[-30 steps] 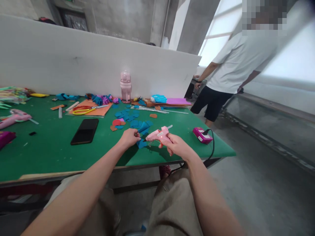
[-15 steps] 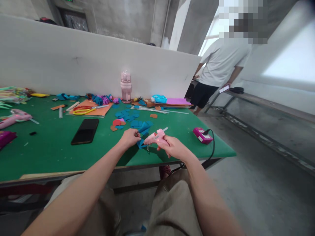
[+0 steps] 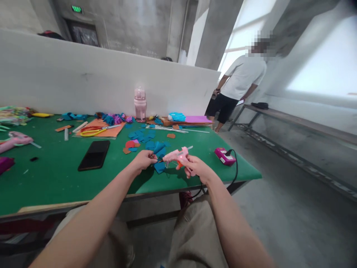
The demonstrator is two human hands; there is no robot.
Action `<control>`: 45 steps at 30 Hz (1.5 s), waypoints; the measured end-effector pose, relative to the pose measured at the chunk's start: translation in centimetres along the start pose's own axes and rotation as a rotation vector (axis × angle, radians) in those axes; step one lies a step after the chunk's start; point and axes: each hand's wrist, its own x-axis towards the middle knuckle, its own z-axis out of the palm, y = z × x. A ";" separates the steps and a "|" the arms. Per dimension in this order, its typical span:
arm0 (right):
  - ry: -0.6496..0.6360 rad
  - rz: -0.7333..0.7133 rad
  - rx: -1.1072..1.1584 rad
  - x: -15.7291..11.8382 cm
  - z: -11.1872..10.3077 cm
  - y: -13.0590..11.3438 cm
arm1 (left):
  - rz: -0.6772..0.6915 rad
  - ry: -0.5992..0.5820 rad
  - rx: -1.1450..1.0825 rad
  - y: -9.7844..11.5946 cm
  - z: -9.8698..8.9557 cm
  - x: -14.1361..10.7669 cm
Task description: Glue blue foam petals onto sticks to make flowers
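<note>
Near the front edge of the green table, my left hand (image 3: 145, 160) pinches a blue piece of material (image 3: 159, 149) at its lower left side. My right hand (image 3: 196, 168) is wrapped round the handle of a pink glue gun (image 3: 176, 155), whose nozzle points left at the blue material. A clear stick pokes out of the gun's back end. Another blue piece (image 3: 160, 167) is just below the nozzle. Blue cut pieces (image 3: 142, 135) lie behind my left hand, with a red round piece (image 3: 129, 144) among brown ones.
A black phone (image 3: 94, 155) lies left on the green table (image 3: 55, 178). Yellow-handled pliers (image 3: 93, 132) rest on orange sheets. A pink bottle (image 3: 140, 105) stands at the back. A purple box (image 3: 224, 156) with a black cord is at the right. A person (image 3: 240, 80) stands beyond.
The glue gun has turned more level, its nozzle still at the blue material. The blue piece below shows more fully. The view has shifted, and the person appears farther away.
</note>
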 end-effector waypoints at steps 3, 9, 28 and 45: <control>-0.010 0.002 0.051 0.2 -0.3 0.2 | -0.094 -0.069 -0.252 0.3 -0.7 -0.4; -0.018 -0.018 0.071 0.6 -0.3 0.9 | -0.118 -0.118 -0.408 0.5 -2.2 -0.8; 0.113 -0.060 0.232 0.8 -3.0 1.3 | -0.031 -0.296 -0.643 1.5 -3.9 -2.0; 0.719 0.284 -0.413 2.1 -4.7 1.3 | 0.015 -0.246 -0.599 2.1 -4.7 -2.7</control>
